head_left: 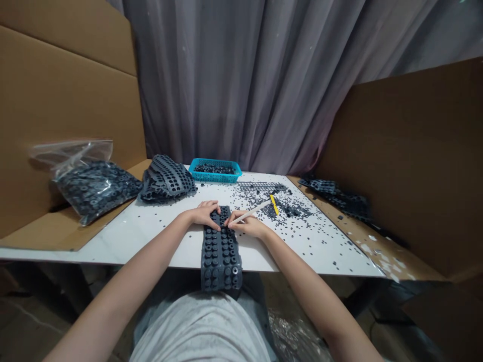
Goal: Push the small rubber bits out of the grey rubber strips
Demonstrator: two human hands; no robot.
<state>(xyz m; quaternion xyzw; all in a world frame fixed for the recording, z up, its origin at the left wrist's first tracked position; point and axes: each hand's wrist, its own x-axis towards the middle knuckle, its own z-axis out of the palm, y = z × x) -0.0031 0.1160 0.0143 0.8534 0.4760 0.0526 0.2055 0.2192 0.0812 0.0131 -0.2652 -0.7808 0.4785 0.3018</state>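
Observation:
A long black rubber strip (221, 256) with rows of round studs lies over the table's front edge, its near end hanging toward my lap. My left hand (206, 213) grips the strip's far left side, thumb and fingers resting on its studs. In my right hand (247, 225) is a thin white stick (251, 213), pinched near its lower end. The fingertips of that hand are at the strip's right side, close to the left thumb. Where the stick's tip meets the strip is hidden by the fingers.
Small black bits lie scattered over the white table (151, 236), around a yellow-handled tool (274, 205) and a perforated sheet (260, 186). Behind are a blue basket (215, 177) of dark pieces, a black sheet pile (166, 178) and a filled clear bag (96, 188). Cardboard walls (407, 151) flank both sides.

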